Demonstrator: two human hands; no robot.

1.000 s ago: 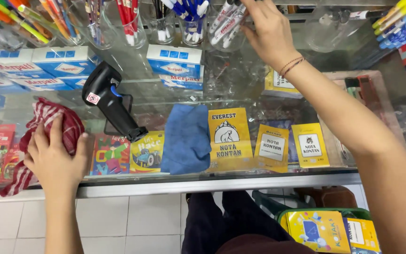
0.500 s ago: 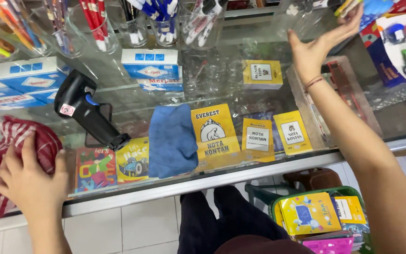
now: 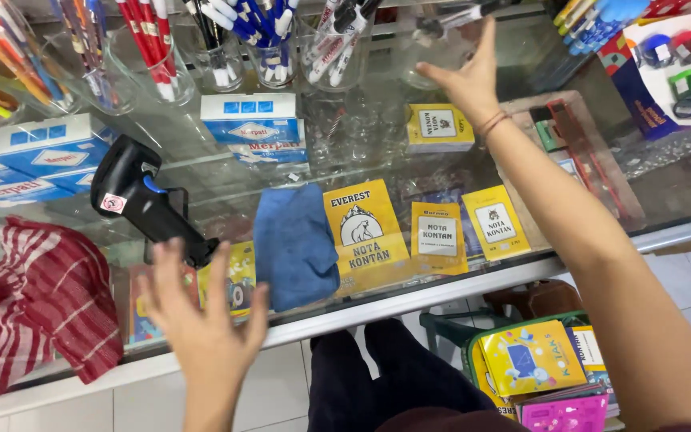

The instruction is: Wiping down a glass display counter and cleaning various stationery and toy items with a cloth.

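We cannot see the tops of the pens standing in the glass cups (image 3: pixel 277 60) along the far edge of the counter (image 3: pixel 473 284); the frame cuts them off. The booklets under the glass blur behind reflections, and the striped red cloth (image 3: pixel 37 308) runs off the left edge. Our left hand (image 3: pixel 201 324) hovers spread and empty above the near edge of the counter, fingers apart, grasping nothing. Just beyond its fingertips lies the black barcode scanner (image 3: pixel 141 200), tilted on the glass, handle pointing toward that hand; we cannot tell if a fingertip touches it. The red cloth lies just left of that hand, apart from it. Our right hand (image 3: pixel 469 80) is stretched far across, open and empty, beside a glass cup and below a loose marker (image 3: pixel 449 20).
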